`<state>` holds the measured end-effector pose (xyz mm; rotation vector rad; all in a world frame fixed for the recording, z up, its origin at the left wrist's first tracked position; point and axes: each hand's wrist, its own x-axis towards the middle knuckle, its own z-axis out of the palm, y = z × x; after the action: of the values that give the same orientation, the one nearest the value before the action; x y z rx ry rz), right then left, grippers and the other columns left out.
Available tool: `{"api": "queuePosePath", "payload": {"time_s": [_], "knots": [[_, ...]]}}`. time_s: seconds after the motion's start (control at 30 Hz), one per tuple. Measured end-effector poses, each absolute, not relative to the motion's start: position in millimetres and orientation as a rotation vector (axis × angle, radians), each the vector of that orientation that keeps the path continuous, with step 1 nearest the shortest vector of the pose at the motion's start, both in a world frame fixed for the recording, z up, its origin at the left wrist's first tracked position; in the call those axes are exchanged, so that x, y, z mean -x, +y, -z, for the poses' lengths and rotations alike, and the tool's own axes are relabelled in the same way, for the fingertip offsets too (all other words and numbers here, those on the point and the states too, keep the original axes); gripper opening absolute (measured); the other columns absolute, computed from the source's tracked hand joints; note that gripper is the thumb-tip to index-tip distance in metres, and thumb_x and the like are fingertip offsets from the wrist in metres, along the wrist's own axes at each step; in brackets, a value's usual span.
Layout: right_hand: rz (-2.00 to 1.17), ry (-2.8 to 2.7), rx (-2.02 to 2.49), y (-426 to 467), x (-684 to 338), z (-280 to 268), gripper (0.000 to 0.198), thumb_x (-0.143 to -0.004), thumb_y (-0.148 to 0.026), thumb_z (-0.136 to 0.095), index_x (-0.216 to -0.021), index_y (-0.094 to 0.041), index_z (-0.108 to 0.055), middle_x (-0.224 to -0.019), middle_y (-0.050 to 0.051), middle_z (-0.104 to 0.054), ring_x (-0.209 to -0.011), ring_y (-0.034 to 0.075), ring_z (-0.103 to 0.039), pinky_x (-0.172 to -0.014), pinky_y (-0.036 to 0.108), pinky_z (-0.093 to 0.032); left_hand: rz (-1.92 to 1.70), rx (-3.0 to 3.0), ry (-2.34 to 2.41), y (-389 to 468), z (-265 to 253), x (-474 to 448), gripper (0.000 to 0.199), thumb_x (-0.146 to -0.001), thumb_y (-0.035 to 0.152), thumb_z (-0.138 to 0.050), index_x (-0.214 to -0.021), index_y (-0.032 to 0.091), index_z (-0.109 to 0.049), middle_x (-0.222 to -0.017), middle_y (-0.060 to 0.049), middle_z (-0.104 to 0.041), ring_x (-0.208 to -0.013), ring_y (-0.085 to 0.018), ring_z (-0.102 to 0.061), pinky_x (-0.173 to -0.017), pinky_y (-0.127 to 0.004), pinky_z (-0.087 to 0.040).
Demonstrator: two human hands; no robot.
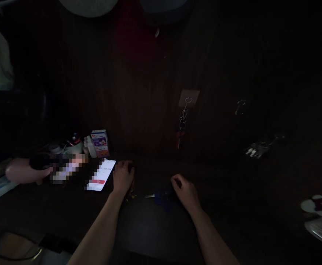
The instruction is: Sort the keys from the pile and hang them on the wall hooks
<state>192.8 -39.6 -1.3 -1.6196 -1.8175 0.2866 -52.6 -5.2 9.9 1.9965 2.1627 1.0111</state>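
Note:
My left hand (123,176) rests on the dark tabletop just right of a lit phone (102,175). Its fingers are curled down, and a small brownish thing shows along its right side. Below it lie little yellowish metal bits (133,196), too dim to name. My right hand (187,192) is on the table too, with thumb and forefinger bent toward each other; what they may hold is lost in the dark. Between the hands lies a key (150,196) with a silvery blade pointing left and a dark blue part (163,200) beside it.
Keys (182,123) hang from a wall hook (188,99); another metal bunch (256,151) hangs farther right. To the left are a small purple-and-orange box (100,143), white bottles (89,146) and a pink rounded object (25,170). White items (318,206) sit far right.

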Motion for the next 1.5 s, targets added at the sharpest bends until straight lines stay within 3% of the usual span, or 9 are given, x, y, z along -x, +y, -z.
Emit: {"api": "queuePosePath", "payload": {"time_s": [0.2,0.3,0.43,0.6,0.77,1.1,1.23,1.5], "knots": [[-0.417,-1.814,1.560,-41,-194,-4,0.017,-0.084,-0.032,-0.044,-0.080,-0.025,-0.060,-0.077,-0.001,-0.066,-0.070,0.016,-0.060,-0.063,0.026,-0.041,-0.985,-2.174,1.948,-7,-2,41,0.024,-0.082,0.018,-0.048,-0.104,0.021,-0.059,-0.104,-0.007,-0.065,-0.099,-0.025,-0.057,-0.084,-0.039,-0.043],[-0.556,-1.964,1.422,-45,-193,-10,0.014,-0.082,-0.029,-0.048,-0.079,-0.025,-0.061,-0.085,0.000,-0.065,-0.083,0.017,-0.059,-0.078,0.030,-0.041,-1.043,-2.238,1.753,-5,0,39,0.026,-0.081,0.015,-0.049,-0.104,0.021,-0.059,-0.102,-0.005,-0.067,-0.098,-0.021,-0.059,-0.089,-0.036,-0.042],[-0.648,-2.125,1.334,-49,-192,-13,0.010,-0.079,-0.025,-0.052,-0.076,-0.023,-0.061,-0.095,0.002,-0.063,-0.097,0.020,-0.054,-0.094,0.041,-0.031,-1.066,-2.249,1.542,-6,0,34,0.026,-0.081,0.014,-0.048,-0.103,0.022,-0.060,-0.101,-0.003,-0.068,-0.096,-0.020,-0.061,-0.090,-0.036,-0.043],[-0.572,-2.161,1.345,-48,-192,-8,0.008,-0.075,-0.019,-0.055,-0.072,-0.023,-0.061,-0.098,0.002,-0.062,-0.099,0.020,-0.052,-0.092,0.041,-0.032,-1.167,-2.056,1.364,-5,2,28,0.028,-0.086,0.016,-0.039,-0.106,0.021,-0.059,-0.103,-0.002,-0.067,-0.096,-0.015,-0.062,-0.084,-0.027,-0.048],[-0.481,-2.136,1.338,-44,-193,-4,0.010,-0.077,-0.018,-0.051,-0.072,-0.023,-0.059,-0.093,0.002,-0.063,-0.094,0.018,-0.055,-0.086,0.036,-0.037,-1.363,-1.864,1.626,1,4,36,0.027,-0.084,0.013,-0.039,-0.102,0.020,-0.058,-0.102,-0.004,-0.066,-0.096,-0.017,-0.061,-0.085,-0.030,-0.048],[-0.263,-2.015,1.505,-34,-204,7,0.014,-0.082,-0.025,-0.047,-0.075,-0.024,-0.059,-0.087,0.002,-0.063,-0.088,0.020,-0.055,-0.081,0.035,-0.039,-1.031,-2.093,1.681,-8,2,33,0.016,-0.083,0.032,-0.051,-0.087,0.023,-0.064,-0.089,-0.002,-0.070,-0.087,-0.018,-0.064,-0.077,-0.028,-0.046],[-0.231,-1.994,1.523,-33,-205,8,0.015,-0.083,-0.025,-0.047,-0.076,-0.024,-0.060,-0.087,0.002,-0.064,-0.087,0.020,-0.055,-0.081,0.034,-0.039,-1.138,-2.111,1.649,-6,4,31,0.017,-0.083,0.028,-0.051,-0.093,0.021,-0.063,-0.093,-0.004,-0.068,-0.090,-0.019,-0.062,-0.080,-0.030,-0.046],[-0.262,-1.966,1.545,-35,-204,4,0.015,-0.085,-0.027,-0.046,-0.078,-0.024,-0.060,-0.087,0.002,-0.065,-0.088,0.020,-0.056,-0.081,0.035,-0.039,-1.091,-2.344,1.397,-18,-9,21,0.018,-0.085,0.025,-0.049,-0.085,0.022,-0.066,-0.090,-0.004,-0.066,-0.090,-0.019,-0.059,-0.081,-0.032,-0.044]]}}
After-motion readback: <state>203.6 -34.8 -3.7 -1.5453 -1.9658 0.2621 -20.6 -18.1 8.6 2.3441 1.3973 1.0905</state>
